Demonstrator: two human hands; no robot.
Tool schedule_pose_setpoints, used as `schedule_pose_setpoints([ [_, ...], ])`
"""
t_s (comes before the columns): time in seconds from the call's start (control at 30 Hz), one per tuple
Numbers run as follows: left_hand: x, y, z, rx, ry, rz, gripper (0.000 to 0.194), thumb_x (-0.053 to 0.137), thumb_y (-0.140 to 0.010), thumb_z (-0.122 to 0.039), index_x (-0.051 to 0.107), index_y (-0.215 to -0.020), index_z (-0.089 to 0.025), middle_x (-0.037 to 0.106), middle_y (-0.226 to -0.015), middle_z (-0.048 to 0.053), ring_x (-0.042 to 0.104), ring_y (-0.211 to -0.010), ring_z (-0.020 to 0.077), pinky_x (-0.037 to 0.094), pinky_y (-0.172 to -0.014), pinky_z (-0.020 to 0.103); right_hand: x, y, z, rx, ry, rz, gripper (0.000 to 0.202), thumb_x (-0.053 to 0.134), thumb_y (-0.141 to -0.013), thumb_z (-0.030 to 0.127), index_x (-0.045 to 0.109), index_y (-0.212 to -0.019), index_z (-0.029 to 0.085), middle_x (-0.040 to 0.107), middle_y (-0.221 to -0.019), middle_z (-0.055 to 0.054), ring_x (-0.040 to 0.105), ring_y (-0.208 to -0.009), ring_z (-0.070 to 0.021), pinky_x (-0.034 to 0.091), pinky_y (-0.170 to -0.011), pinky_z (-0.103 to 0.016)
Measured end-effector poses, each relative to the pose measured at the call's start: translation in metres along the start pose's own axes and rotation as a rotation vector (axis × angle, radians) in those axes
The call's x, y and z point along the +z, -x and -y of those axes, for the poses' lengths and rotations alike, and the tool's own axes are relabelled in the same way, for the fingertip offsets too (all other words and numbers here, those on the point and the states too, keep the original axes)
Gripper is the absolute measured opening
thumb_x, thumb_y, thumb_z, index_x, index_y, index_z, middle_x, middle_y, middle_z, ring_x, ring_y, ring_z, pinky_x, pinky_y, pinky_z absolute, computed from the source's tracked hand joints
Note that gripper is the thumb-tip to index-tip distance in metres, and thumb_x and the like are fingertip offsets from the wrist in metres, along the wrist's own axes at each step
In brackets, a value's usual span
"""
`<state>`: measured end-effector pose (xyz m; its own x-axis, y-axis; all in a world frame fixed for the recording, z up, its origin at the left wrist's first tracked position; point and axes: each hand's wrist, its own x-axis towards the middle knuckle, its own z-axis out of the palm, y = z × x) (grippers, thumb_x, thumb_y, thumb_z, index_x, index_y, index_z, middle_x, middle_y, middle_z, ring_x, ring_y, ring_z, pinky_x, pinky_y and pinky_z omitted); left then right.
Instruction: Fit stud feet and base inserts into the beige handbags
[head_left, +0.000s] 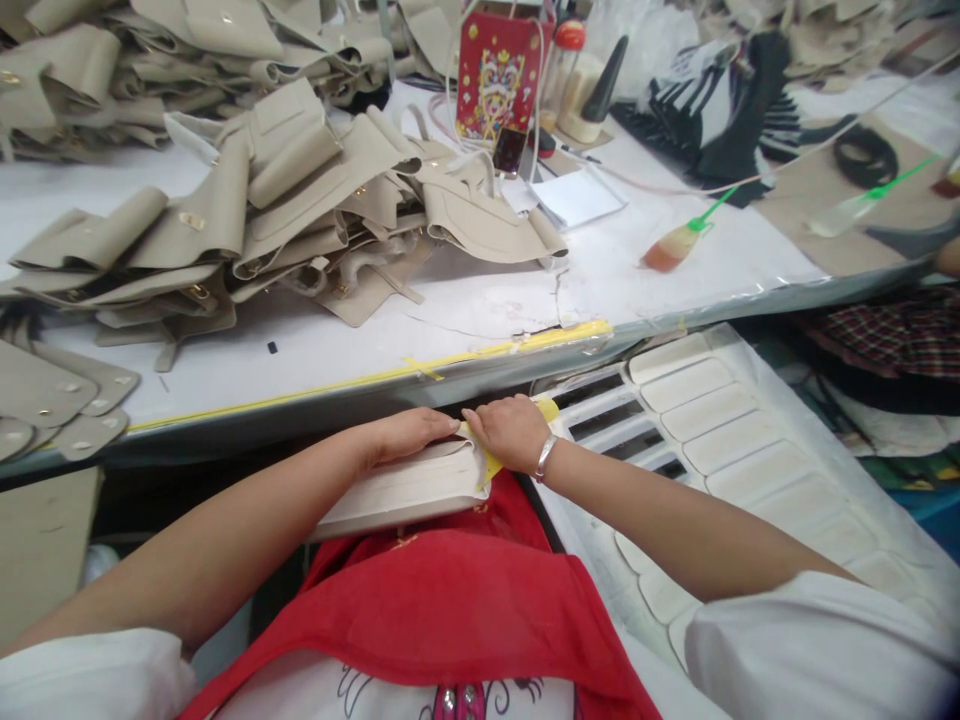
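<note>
- The cream piece (409, 495), block-like and folded, is lying at your lap, over the red apron (465, 590) and below the edge of the table (491, 300).
- Your left hand (409, 435) is resting along its upper edge; its fingertips are partly hiding, so you are not showing whether they are pinching.
- Your right hand (514, 432) is gripping a yellow piece (551, 409) at the cream piece's right end, fingers curling over it.
- The cream piece is probably handling light, its layers bending but holding shape; you are likely best supporting both ends and sparing the pale surface from creasing.
- Beige pieces (315, 225) are heaping on the table, smooth, leather-like, curling, with small gold-coloured fittings.
- Pale rounded panels (720, 410) are overlapping at your right.
</note>
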<state>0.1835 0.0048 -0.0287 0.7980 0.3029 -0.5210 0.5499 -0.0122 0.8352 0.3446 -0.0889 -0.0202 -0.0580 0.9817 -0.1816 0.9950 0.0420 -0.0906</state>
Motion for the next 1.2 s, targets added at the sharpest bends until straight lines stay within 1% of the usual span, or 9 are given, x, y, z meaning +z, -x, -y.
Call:
schedule_pose_setpoints([
  [0.13, -0.001, 0.005, -0.001, 0.011, -0.115, 0.003, 0.040, 0.045, -0.080, -0.052, 0.066, -0.075, -0.018, 0.064, -0.079, 0.001, 0.051, -0.073, 0.0186, 0.037, -0.073, 0.025, -0.003, -0.003, -0.001, -0.072, 0.006, 0.021, 0.054, 0.022, -0.096, 0.041, 0.067, -0.082, 0.014, 0.068, -0.082, -0.012, 0.063, -0.076, -0.0235, 0.033, -0.070, -0.034],
  [0.43, -0.002, 0.013, 0.006, 0.016, -0.203, 0.062, 0.047, 0.041, -0.081, -0.056, 0.064, -0.069, -0.017, 0.061, -0.070, 0.002, 0.049, -0.066, 0.0186, 0.038, -0.067, 0.026, -0.005, -0.016, -0.001, -0.257, 0.042, 0.041, 0.052, 0.024, -0.095, 0.040, 0.067, -0.079, 0.015, 0.068, -0.079, -0.010, 0.062, -0.074, -0.0239, 0.030, -0.066, -0.034],
  [0.67, -0.007, 0.025, 0.007, -0.019, -0.137, -0.013, 0.040, 0.049, -0.076, -0.055, 0.066, -0.073, -0.018, 0.064, -0.077, 0.003, 0.054, -0.072, 0.0203, 0.038, -0.073, 0.025, -0.007, -0.032, 0.006, -0.364, 0.044, 0.075, 0.051, 0.026, -0.095, 0.041, 0.068, -0.082, 0.015, 0.068, -0.081, -0.010, 0.061, -0.075, -0.0236, 0.030, -0.069, -0.034],
  [0.83, -0.014, 0.040, 0.017, -0.070, -0.154, -0.045, 0.039, 0.049, -0.078, -0.054, 0.066, -0.076, -0.019, 0.066, -0.078, 0.004, 0.055, -0.072, 0.0211, 0.039, -0.071, 0.026, -0.009, -0.046, 0.020, -0.412, 0.020, 0.094, 0.055, 0.022, -0.096, 0.042, 0.068, -0.082, 0.015, 0.068, -0.082, -0.011, 0.061, -0.078, -0.0229, 0.032, -0.073, -0.035],
  [0.97, -0.025, 0.060, 0.025, -0.117, -0.264, -0.077, 0.047, 0.043, -0.079, -0.059, 0.067, -0.080, -0.018, 0.067, -0.081, 0.008, 0.058, -0.073, 0.0235, 0.040, -0.073, 0.028, -0.008, -0.056, 0.044, -0.419, -0.001, 0.052, 0.055, 0.024, -0.095, 0.043, 0.068, -0.082, 0.015, 0.069, -0.083, -0.011, 0.062, -0.080, -0.0233, 0.035, -0.074, -0.035],
  [1.03, -0.031, 0.072, 0.027, -0.141, -0.310, -0.096, 0.051, 0.043, -0.078, -0.061, 0.067, -0.089, -0.018, 0.068, -0.091, 0.009, 0.060, -0.081, 0.0257, 0.040, -0.078, 0.029, -0.010, -0.062, 0.058, -0.433, 0.013, 0.032, 0.054, 0.024, -0.095, 0.044, 0.069, -0.084, 0.016, 0.069, -0.086, -0.010, 0.062, -0.082, -0.0239, 0.036, -0.076, -0.037],
  [1.1, -0.036, 0.084, 0.024, -0.180, -0.369, -0.114, 0.059, 0.044, -0.077, -0.062, 0.061, -0.111, -0.018, 0.064, -0.112, 0.011, 0.059, -0.098, 0.0285, 0.038, -0.088, 0.031, -0.015, -0.067, 0.065, -0.465, 0.032, 0.046, 0.054, 0.024, -0.095, 0.046, 0.069, -0.086, 0.017, 0.069, -0.088, -0.010, 0.062, -0.085, -0.0242, 0.037, -0.078, -0.037],
  [1.17, -0.036, 0.095, 0.019, -0.250, -0.461, -0.149, 0.073, 0.043, -0.077, -0.063, 0.044, -0.132, -0.015, 0.049, -0.133, 0.014, 0.050, -0.115, 0.0308, 0.033, -0.097, 0.034, -0.026, -0.071, 0.060, -0.451, 0.035, 0.075, 0.057, 0.022, -0.094, 0.049, 0.069, -0.088, 0.018, 0.069, -0.090, -0.010, 0.062, -0.088, -0.0240, 0.039, -0.077, -0.036],
  [1.2, -0.034, 0.098, 0.016, -0.279, -0.510, -0.172, 0.079, 0.041, -0.077, -0.064, 0.035, -0.137, -0.013, 0.041, -0.139, 0.015, 0.045, -0.121, 0.0313, 0.030, -0.100, 0.035, -0.032, -0.070, 0.052, -0.395, 0.028, 0.081, 0.059, 0.021, -0.094, 0.051, 0.069, -0.088, 0.018, 0.069, -0.091, -0.010, 0.062, -0.089, -0.0239, 0.040, -0.076, -0.034],
])
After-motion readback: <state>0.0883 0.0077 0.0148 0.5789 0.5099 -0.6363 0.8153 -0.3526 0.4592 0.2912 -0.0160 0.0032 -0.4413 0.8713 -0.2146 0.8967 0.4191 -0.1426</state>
